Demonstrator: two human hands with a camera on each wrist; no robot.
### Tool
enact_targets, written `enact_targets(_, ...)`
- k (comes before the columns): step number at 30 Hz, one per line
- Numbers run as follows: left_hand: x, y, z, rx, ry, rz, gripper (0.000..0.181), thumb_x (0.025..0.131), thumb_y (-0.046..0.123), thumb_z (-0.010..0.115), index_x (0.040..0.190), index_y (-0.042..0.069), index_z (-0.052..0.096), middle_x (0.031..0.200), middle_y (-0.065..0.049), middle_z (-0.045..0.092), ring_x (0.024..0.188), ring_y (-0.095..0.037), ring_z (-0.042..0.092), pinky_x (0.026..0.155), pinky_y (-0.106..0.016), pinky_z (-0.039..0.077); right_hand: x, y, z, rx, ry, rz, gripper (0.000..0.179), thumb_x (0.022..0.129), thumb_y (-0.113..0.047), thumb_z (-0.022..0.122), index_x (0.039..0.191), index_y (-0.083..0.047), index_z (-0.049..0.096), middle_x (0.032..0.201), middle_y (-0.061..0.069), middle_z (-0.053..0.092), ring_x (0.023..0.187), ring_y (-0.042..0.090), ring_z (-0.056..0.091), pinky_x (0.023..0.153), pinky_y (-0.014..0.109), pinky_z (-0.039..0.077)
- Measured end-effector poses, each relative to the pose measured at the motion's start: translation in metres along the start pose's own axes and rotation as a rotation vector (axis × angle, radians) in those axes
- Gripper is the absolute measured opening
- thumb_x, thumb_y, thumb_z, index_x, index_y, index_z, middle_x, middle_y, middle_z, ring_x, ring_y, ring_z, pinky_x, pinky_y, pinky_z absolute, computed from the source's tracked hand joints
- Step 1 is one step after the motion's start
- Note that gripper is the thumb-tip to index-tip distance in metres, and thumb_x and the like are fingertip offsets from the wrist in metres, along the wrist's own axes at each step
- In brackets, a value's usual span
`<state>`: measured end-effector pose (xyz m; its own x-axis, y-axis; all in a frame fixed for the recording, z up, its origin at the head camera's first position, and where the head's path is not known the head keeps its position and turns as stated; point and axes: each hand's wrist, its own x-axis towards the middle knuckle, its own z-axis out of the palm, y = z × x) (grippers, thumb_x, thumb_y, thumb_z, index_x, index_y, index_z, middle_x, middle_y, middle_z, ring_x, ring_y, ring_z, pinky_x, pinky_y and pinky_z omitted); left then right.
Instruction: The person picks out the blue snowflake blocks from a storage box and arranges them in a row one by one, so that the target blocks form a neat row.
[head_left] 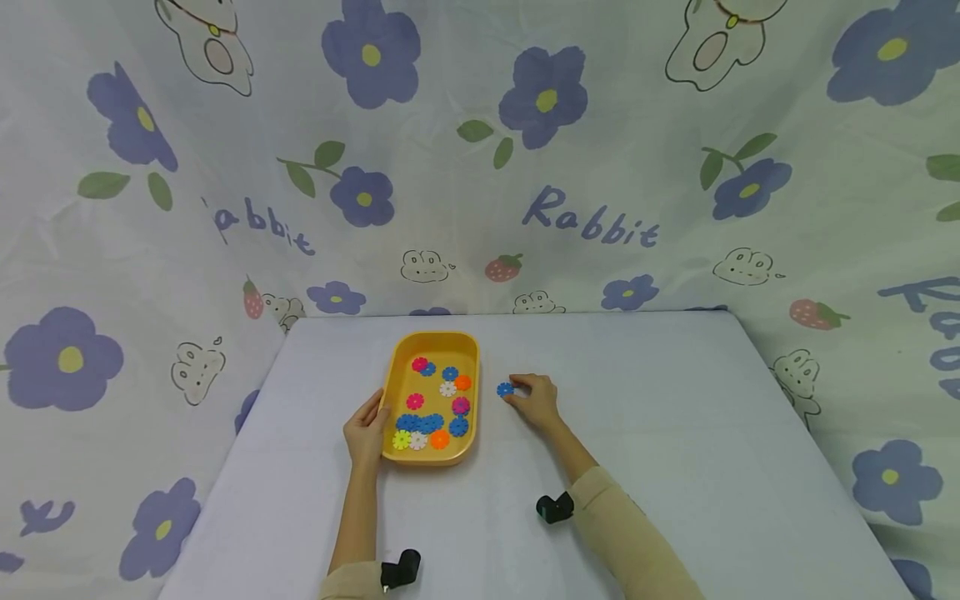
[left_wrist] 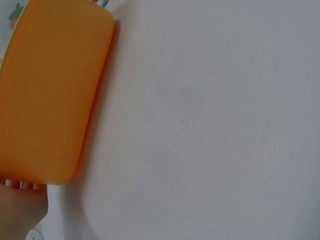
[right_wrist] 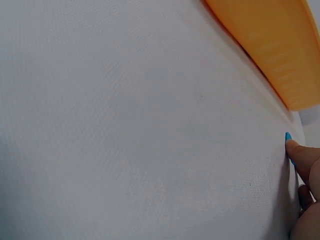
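Observation:
My right hand (head_left: 536, 402) pinches a blue snowflake building disc (head_left: 505, 389) between thumb and fingers, just right of the yellow tray (head_left: 475, 454). In the right wrist view the disc (right_wrist: 288, 136) shows only as a thin blue edge at the fingertips. My left hand (head_left: 366, 431) grips the tray's left rim, thumb on top. From the left wrist, the orange-looking tray wall (left_wrist: 55, 95) hides part of the fingers. Inside the tray lie several loose discs, among them a pink one (head_left: 415, 402), an orange one (head_left: 439, 439) and a yellow one (head_left: 402, 439).
A white cloth-covered table (head_left: 675, 467) lies beneath the tray and both hands. Behind it hangs a patterned curtain (head_left: 450, 167) with purple flowers and rabbits. Black wrist cameras sit at the left cuff (head_left: 401, 569) and the right cuff (head_left: 555, 507).

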<state>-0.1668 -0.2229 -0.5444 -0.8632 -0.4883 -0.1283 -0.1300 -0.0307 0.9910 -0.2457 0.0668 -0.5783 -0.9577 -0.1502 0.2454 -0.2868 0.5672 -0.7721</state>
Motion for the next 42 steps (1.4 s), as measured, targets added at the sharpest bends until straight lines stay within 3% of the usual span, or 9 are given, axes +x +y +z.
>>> enact_targets(5,0.001,-0.001,-0.001,-0.004,0.000,0.001,0.038,0.091,0.005,0.058,0.129,0.001,0.056,0.133,-0.019,0.053,0.123,-0.029,0.049,0.083,-0.009,0.046,-0.001,-0.002,0.000,0.043,0.005,0.032,0.039,0.073,-0.012,0.080,0.108,0.001,0.069,0.097,0.012,0.071,0.102,0.032,0.059,0.097,0.051,0.039)
enact_targets(10,0.001,0.000,-0.001,-0.002,-0.007,-0.001,0.039,0.091,0.005,0.057,0.129,0.001,0.055,0.134,-0.018,0.052,0.124,-0.028,0.049,0.082,-0.008,0.046,-0.002,-0.005,-0.002,0.172,0.015,0.125,0.041,0.075,-0.007,0.076,0.113,0.003,0.065,0.103,0.015,0.068,0.107,0.033,0.057,0.101,0.047,0.041)
enact_targets(15,0.001,0.001,-0.001,-0.006,-0.011,-0.003,0.038,0.091,0.005,0.058,0.129,0.000,0.055,0.134,-0.018,0.052,0.124,-0.029,0.048,0.082,-0.009,0.047,-0.003,-0.009,-0.002,0.249,0.064,0.163,0.040,0.078,-0.005,0.073,0.115,0.004,0.063,0.111,0.016,0.065,0.106,0.031,0.055,0.096,0.045,0.045)
enact_targets(18,0.001,0.001,-0.001,-0.006,-0.005,-0.003,0.038,0.091,0.005,0.058,0.129,0.000,0.056,0.133,-0.018,0.053,0.123,-0.028,0.049,0.082,-0.008,0.047,-0.002,-0.019,0.001,0.292,0.081,0.132,0.040,0.079,-0.005,0.073,0.115,0.005,0.062,0.113,0.017,0.064,0.102,0.033,0.057,0.090,0.043,0.049)
enact_targets(23,0.003,0.001,-0.002,-0.009,-0.007,-0.003,0.038,0.091,0.006,0.058,0.129,0.001,0.056,0.133,-0.016,0.053,0.123,-0.026,0.050,0.082,-0.008,0.046,0.003,-0.053,0.009,0.449,0.067,0.000,0.036,0.080,0.001,0.071,0.113,0.012,0.060,0.109,0.027,0.062,0.095,0.042,0.058,0.085,0.046,0.053)
enact_targets(29,0.000,0.003,0.000,-0.002,-0.013,-0.001,0.038,0.092,0.005,0.058,0.129,0.000,0.056,0.133,-0.017,0.053,0.123,-0.027,0.050,0.082,-0.009,0.047,0.012,-0.090,0.030,0.579,-0.076,-0.037,0.038,0.081,0.000,0.072,0.114,0.013,0.059,0.105,0.031,0.061,0.089,0.035,0.063,0.080,0.033,0.056)
enact_targets(33,0.000,0.003,0.000,0.000,-0.009,0.005,0.038,0.092,0.005,0.058,0.129,0.000,0.056,0.133,-0.017,0.053,0.122,-0.027,0.050,0.083,-0.010,0.047,0.017,-0.108,0.048,0.511,-0.212,-0.035,0.037,0.081,-0.004,0.073,0.113,0.011,0.061,0.104,0.028,0.063,0.085,0.023,0.065,0.076,0.020,0.055)
enact_targets(37,0.000,0.003,0.000,-0.003,-0.004,0.027,0.037,0.091,0.004,0.059,0.128,-0.001,0.057,0.131,-0.018,0.054,0.122,-0.028,0.050,0.082,-0.008,0.047,0.022,-0.118,0.065,0.425,-0.314,-0.042,0.037,0.081,-0.003,0.072,0.114,0.009,0.061,0.104,0.026,0.064,0.086,0.023,0.065,0.076,0.021,0.055)
enact_targets(42,0.000,0.003,-0.002,-0.008,-0.007,0.048,0.037,0.091,0.004,0.060,0.127,-0.003,0.056,0.130,-0.020,0.053,0.119,-0.023,0.053,0.079,-0.007,0.047,0.021,-0.125,0.083,0.357,-0.399,0.032,0.039,0.079,-0.003,0.073,0.115,0.007,0.062,0.104,0.022,0.066,0.086,0.023,0.065,0.076,0.022,0.055)
